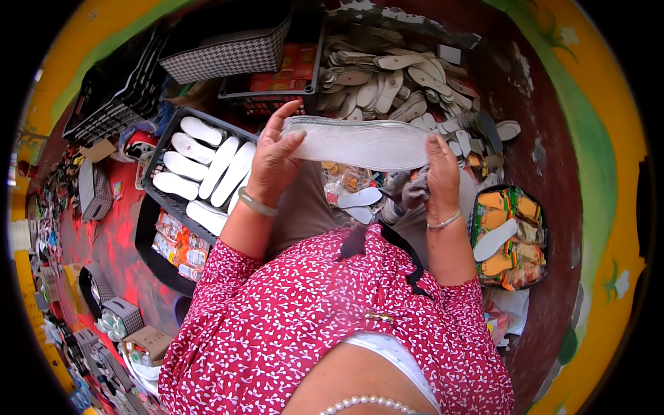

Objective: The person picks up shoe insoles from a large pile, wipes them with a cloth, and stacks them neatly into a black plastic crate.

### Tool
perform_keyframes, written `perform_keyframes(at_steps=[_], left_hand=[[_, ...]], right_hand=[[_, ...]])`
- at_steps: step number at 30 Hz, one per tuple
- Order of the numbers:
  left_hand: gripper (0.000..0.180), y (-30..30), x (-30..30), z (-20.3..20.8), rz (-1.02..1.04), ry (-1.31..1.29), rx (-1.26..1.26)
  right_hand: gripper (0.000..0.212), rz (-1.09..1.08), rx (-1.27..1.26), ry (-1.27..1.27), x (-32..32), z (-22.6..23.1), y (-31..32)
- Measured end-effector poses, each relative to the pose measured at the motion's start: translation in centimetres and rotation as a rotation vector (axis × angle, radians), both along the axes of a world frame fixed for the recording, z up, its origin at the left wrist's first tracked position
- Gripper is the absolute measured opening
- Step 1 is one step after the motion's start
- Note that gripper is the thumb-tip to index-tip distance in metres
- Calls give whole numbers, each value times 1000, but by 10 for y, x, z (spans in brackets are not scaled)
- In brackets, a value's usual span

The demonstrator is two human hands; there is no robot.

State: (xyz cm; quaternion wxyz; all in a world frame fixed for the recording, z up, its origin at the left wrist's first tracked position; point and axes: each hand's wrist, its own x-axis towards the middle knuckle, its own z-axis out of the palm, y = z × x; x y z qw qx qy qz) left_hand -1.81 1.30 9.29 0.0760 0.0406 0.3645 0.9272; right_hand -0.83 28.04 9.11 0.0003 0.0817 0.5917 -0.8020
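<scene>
A long off-white insole [360, 143] is stretched level in front of me between both hands. Fine lines run along its edge; whether it is one layer or several stacked, I cannot tell. My left hand [272, 158] pinches the left end with the thumb on top, some fingers raised behind it. At the other end, the thumb of my right hand [443, 180] presses on top. A crumpled grey cloth [415, 191] hangs beside my right fingers, and whether they grip it is unclear. Below the held insole, a loose white insole [360, 198] lies near my lap.
To the left, a dark crate [160, 196] holds white insoles in rows. A large heap of insoles [394, 79] lies ahead. Packaged orange insoles fill a basket [544, 266] at right. A checkered bin [228, 59] sits by a black crate [315, 69] at far left.
</scene>
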Motion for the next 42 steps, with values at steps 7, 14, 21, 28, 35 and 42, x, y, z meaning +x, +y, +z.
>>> perform_keyframes(at_steps=[7, 14, 21, 28, 35, 42], left_hand=[[73, 9, 3, 0, -2, 184, -5], [65, 13, 2, 10, 90, 300, -5], [44, 7, -10, 10, 158, 35, 274], [43, 39, 1, -11, -72, -141, 277], [46, 43, 5, -7, -33, -166, 207], [55, 24, 4, -12, -79, -184, 45]], right_hand=[[36, 37, -203, -105, 1, -1, -12], [36, 216, -306, -227, 9, -7, -17], [29, 374, -162, -92, 10, 3, -13], [30, 138, 449, 418, 22, 1, -39], [34, 140, 688, 708, 26, 1, -44], [56, 466, 482, 298, 16, 17, -30]])
